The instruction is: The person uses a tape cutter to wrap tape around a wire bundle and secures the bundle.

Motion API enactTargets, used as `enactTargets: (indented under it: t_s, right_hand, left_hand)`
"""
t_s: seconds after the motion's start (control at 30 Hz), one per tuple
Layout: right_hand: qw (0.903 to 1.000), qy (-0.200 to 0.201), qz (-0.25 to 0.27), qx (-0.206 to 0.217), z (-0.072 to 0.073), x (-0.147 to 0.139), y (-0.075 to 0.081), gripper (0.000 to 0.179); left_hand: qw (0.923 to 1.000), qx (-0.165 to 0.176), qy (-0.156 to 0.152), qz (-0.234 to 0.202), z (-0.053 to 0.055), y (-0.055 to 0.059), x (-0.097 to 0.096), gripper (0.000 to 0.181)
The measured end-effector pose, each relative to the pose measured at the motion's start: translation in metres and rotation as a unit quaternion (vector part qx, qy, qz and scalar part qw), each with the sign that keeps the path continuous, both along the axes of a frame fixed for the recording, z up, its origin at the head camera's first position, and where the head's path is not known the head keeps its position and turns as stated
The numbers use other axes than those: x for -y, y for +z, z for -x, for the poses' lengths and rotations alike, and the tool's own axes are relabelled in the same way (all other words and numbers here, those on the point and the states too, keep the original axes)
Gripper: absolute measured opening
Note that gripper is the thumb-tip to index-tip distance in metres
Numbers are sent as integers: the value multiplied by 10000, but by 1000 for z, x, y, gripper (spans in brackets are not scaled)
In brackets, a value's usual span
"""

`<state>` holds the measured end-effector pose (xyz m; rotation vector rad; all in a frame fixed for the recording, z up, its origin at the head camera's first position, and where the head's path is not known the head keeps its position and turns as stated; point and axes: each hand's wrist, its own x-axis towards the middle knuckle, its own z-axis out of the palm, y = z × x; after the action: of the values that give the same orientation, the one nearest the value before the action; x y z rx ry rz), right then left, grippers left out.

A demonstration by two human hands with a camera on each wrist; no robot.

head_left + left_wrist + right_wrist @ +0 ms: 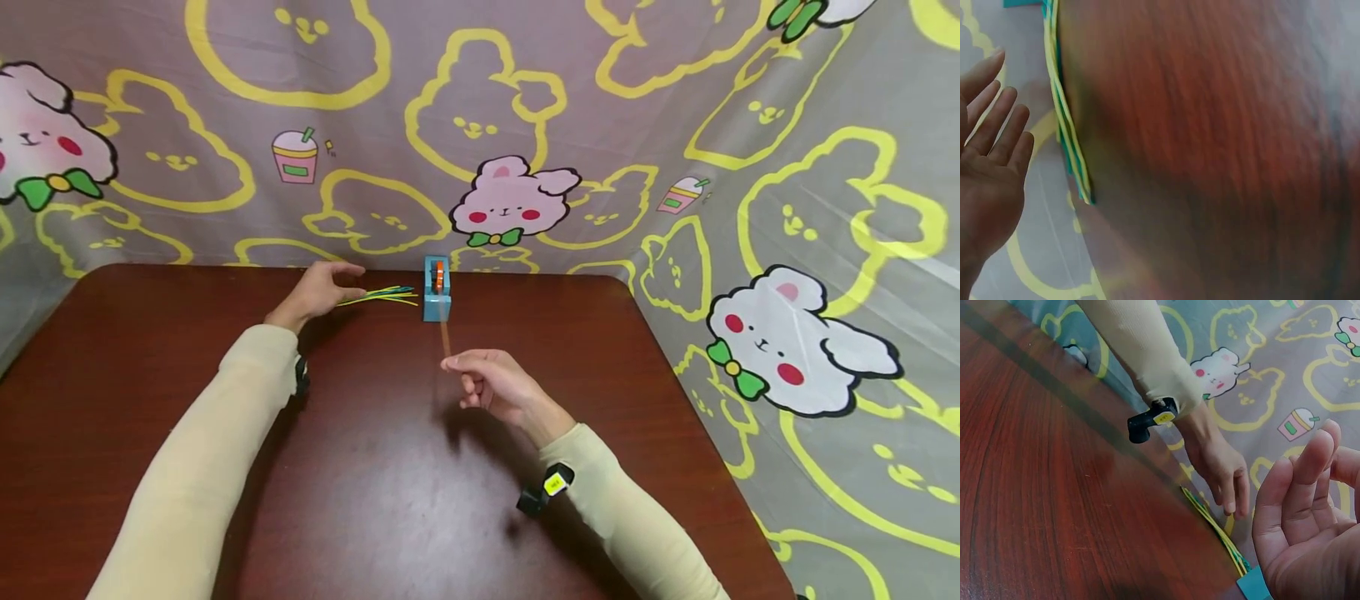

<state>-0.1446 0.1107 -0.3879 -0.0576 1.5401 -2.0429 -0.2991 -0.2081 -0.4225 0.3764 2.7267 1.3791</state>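
Note:
A blue tape dispenser (437,310) with an orange hub stands at the back of the table. From it a clear strip of tape (446,339) stretches toward the front. My right hand (495,387) pinches the free end of that tape between thumb and forefinger. To the left of the dispenser lies a bundle of thin yellow and green wires (392,293). My left hand (318,287) hovers at the bundle's left end. In the left wrist view its fingers (1000,131) are loosely extended, apart from the wires (1063,106), and hold nothing.
Dark reddish-brown wood forms the tabletop (360,483). A grey curtain (390,150) with cartoon prints hangs right behind the table's back edge, and more of it runs along the right side. Small black cameras (543,492) are strapped to the wrists.

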Motion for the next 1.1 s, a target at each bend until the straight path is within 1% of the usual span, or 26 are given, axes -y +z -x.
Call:
enactTargets:
  t_s: [0.1,0.27,0.37,0.53,0.83,1.0,1.1]
  right_hand:
    - [10000,44,29,-2,-1,0,0,19]
    - [10000,44,1,6,-2,0,1,21]
    - [10000,28,-18,-12,-2,0,1,21]
    - [10000,42,-20,16,-2,0,1,22]
    - [10000,63,9,28,-1,0,-2,21]
    - [10000,50,14,19,-1,1,-2,21]
    - [10000,40,21,36,-1,1,-2,21]
  left_hand:
    - [9998,79,-60,170,0,-4,3,50]
    - [9997,187,-96,119,-1,-10,7,52]
    - [9996,229,-88,115,-1,-12,10,52]
    - [9989,355,-54,293,1,-14,12,53]
    - [9986,147,7,500,4,-18,13,49]
    - [9983,-62,57,568,6,-20,12,44]
    - [9981,-97,77,604,7,-21,11,40]
